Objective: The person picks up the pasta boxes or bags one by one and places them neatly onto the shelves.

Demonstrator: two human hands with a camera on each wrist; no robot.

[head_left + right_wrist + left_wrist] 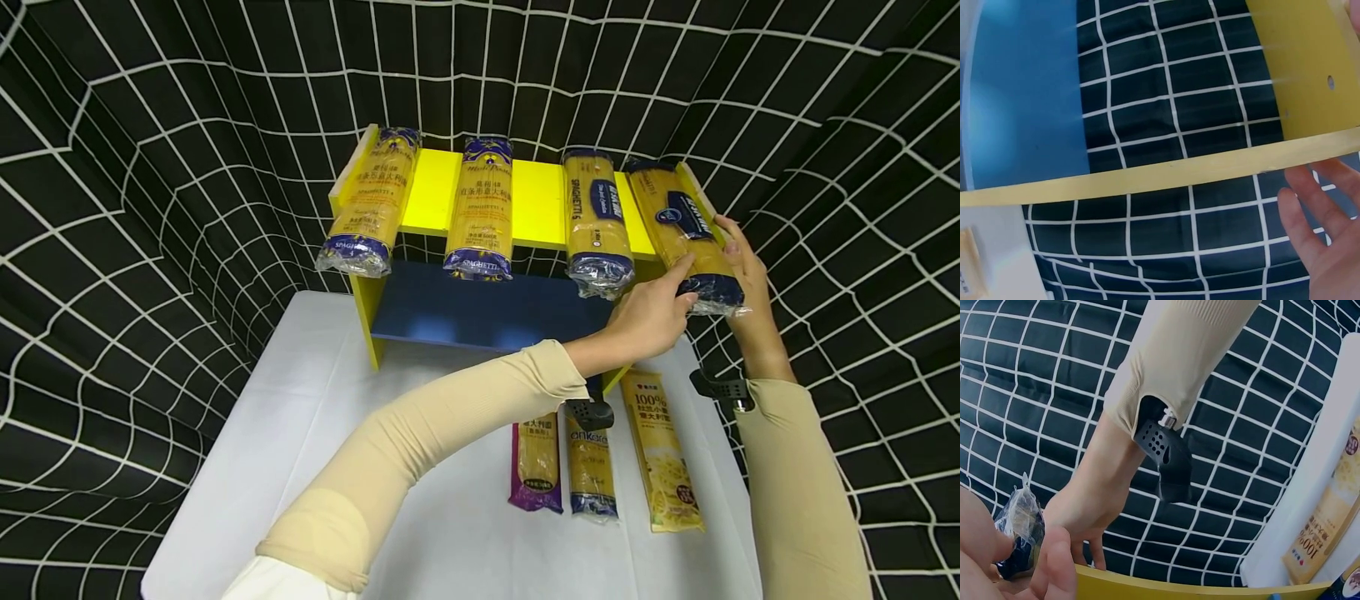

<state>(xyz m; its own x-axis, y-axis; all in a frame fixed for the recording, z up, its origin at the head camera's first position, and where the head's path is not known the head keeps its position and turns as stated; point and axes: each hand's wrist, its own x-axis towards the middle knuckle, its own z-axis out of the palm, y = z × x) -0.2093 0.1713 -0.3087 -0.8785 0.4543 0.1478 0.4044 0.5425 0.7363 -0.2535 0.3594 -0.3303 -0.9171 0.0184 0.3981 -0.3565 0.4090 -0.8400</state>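
Note:
In the head view, a spaghetti pack (678, 217) with dark blue ends lies at the right end of the yellow top shelf (538, 196), its front end jutting past the edge. My left hand (652, 312) pinches that front end, index finger on top and thumb at the blue band. In the left wrist view, the crinkled clear wrapper end (1022, 519) shows between the fingers. My right hand (750, 279) is at the pack's right side, fingers extended by the shelf's side board (697, 200). The right wrist view shows its fingers beside the board's outer edge.
Further left on the top shelf lie three more spaghetti packs (592, 212) (482, 204) (372, 200). Below is a blue shelf (480, 304). On the white table (315, 400) lie a purple-edged pack (538, 467), an ankara pack (592, 471) and a yellow pack (663, 458). Black gridded cloth (187, 208) surrounds everything.

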